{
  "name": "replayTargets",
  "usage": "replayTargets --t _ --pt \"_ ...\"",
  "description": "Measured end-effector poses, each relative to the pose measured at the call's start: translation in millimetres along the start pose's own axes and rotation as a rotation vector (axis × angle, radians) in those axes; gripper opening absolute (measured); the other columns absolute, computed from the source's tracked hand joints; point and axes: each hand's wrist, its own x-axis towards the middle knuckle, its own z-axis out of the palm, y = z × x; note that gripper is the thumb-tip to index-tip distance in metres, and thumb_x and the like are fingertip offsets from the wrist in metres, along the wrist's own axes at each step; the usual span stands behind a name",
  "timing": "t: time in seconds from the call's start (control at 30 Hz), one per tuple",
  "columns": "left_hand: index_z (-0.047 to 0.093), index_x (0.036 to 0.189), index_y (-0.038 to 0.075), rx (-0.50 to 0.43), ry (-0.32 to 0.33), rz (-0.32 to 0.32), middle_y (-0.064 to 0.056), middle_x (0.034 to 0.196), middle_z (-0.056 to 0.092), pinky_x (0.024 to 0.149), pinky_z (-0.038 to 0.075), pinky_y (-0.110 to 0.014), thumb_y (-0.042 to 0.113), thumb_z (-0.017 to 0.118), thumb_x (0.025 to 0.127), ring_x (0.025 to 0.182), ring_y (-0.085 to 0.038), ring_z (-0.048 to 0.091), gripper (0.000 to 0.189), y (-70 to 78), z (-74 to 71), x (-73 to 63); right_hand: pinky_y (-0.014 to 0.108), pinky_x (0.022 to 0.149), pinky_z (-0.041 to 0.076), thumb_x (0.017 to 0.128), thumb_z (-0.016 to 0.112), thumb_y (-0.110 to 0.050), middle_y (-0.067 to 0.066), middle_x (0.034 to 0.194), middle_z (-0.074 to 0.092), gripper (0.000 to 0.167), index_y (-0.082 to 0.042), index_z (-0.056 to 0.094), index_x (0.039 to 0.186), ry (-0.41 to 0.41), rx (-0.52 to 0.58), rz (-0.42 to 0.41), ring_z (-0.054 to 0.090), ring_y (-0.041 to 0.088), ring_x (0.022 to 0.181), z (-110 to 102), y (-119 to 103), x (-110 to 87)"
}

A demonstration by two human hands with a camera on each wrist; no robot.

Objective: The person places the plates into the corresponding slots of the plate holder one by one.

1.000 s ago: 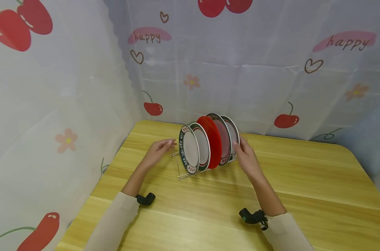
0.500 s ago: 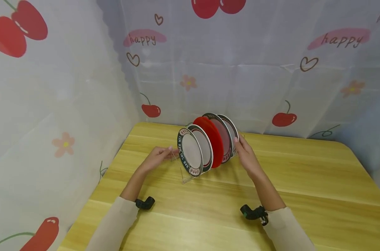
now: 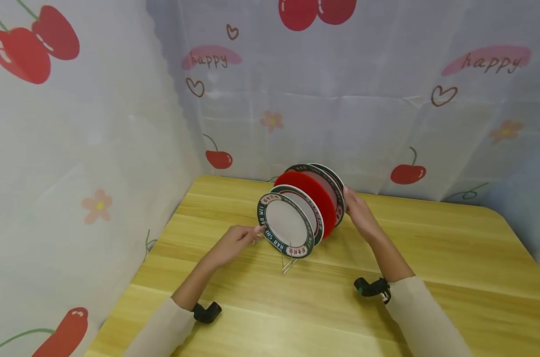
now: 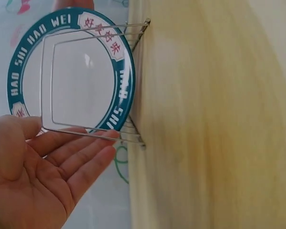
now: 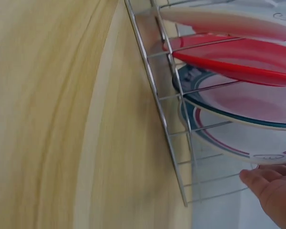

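A wire dish rack holds several plates on edge. At its near end stands a white plate with a green lettered rim. A similar white plate follows, then a red plate and more green-rimmed ones behind. My left hand holds the near end frame; in the left wrist view the thumb lies at a wire corner and the long fingers extend behind the wire. My right hand grips the far end, beside the last plate, its other fingers partly hidden in the right wrist view.
The rack stands on a light wooden table near its back edge. Behind and to the left hangs a pale curtain printed with cherries, hearts and flowers. A black wrist camera sits at each cuff.
The rack has turned, its near end swinging toward me and to the right, so the plates face me more. My left hand moved right and nearer; my right hand shifted slightly right.
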Motion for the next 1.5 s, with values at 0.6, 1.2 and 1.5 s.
replayTargets --t 0.6,1.2,1.5 --pt "0.064 0.132 -0.003 -0.106 0.212 -0.037 -0.018 0.119 0.071 0.099 0.054 -0.048 0.03 0.044 0.111 0.111 -0.031 0.069 0.045 -0.7 -30.8 18.9 0.051 0.122 0.023 0.112 0.022 -0.046 0.012 0.169 0.012 0.066 -0.007 0.011 0.163 0.23 0.01 0.037 0.017 0.031 0.154 6.5 -24.4 -41.1" --pt "0.015 0.163 0.013 -0.638 -0.157 -0.166 -0.019 0.159 0.032 0.123 0.023 -0.051 0.059 0.018 0.108 0.148 -0.033 0.03 0.072 4.3 -3.6 82.6 0.049 0.126 0.0 0.109 0.028 -0.052 -0.008 0.169 -0.007 0.071 -0.025 -0.009 0.163 0.182 0.028 0.131 -0.007 0.018 0.155 63.1 -36.0 -86.7" --pt "0.019 0.162 0.013 -0.658 -0.123 -0.169 -0.017 0.154 0.037 0.123 0.024 -0.048 0.052 0.014 0.111 0.143 -0.03 0.034 0.065 10.5 8.9 82.4 0.049 0.126 0.002 0.109 0.022 -0.054 -0.003 0.17 -0.01 0.073 -0.02 -0.014 0.162 0.139 0.012 0.175 -0.008 0.022 0.156 63.4 -25.1 -89.6"
